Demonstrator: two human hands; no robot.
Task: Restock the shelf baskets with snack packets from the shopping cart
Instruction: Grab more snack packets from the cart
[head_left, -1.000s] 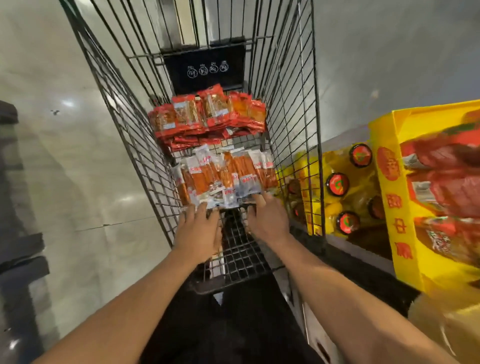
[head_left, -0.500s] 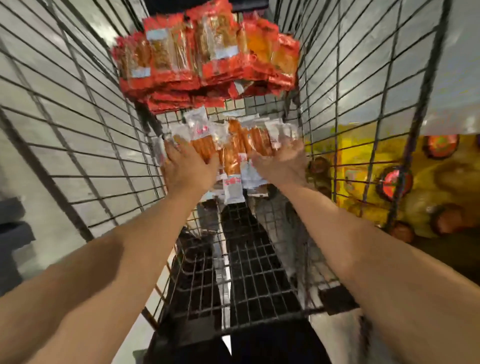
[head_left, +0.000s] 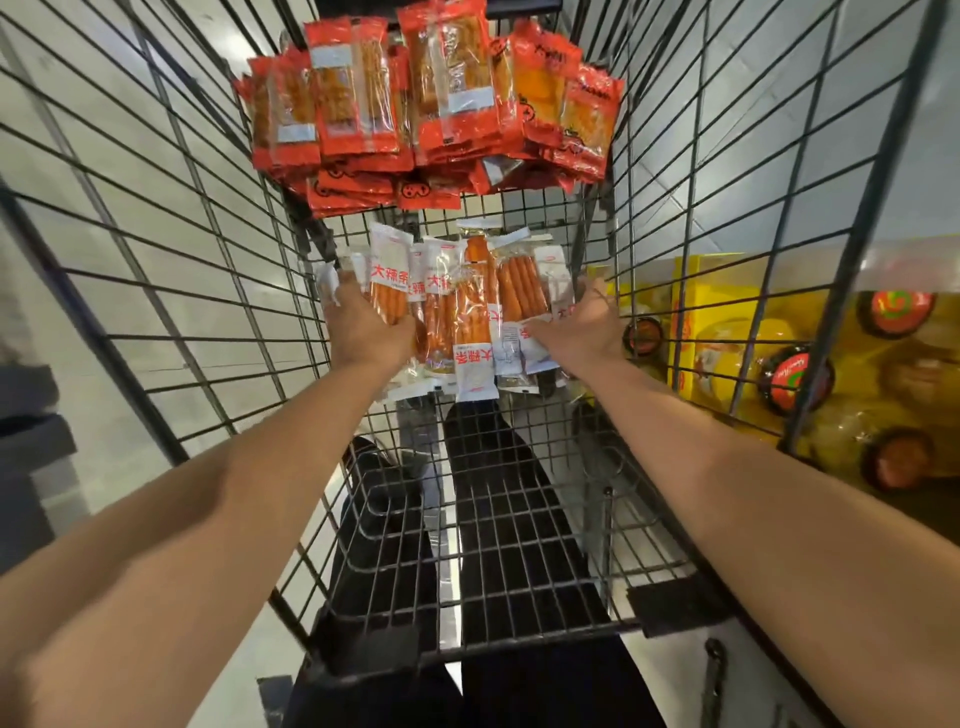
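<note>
Both arms reach into the black wire shopping cart (head_left: 171, 291). A pile of clear-and-white snack packets (head_left: 470, 322) with orange sticks lies on the cart floor. My left hand (head_left: 366, 325) grips the pile's left side, fingers curled over the packets. Cupping the right side of the pile is my right hand (head_left: 584, 325), thumb up and fingers tucked under the packets. Behind them, on the folded child seat, sits a heap of red snack packets (head_left: 431, 109).
Through the cart's right wall I see yellow shelf stock with round red-lidded items (head_left: 789, 379). Pale tiled floor (head_left: 62, 171) lies left of the cart. Dark trouser legs (head_left: 498, 499) show beneath the cart's wire floor.
My hands went from the near edge of the white packet pile to its two sides and closed around it. The view moved closer into the cart.
</note>
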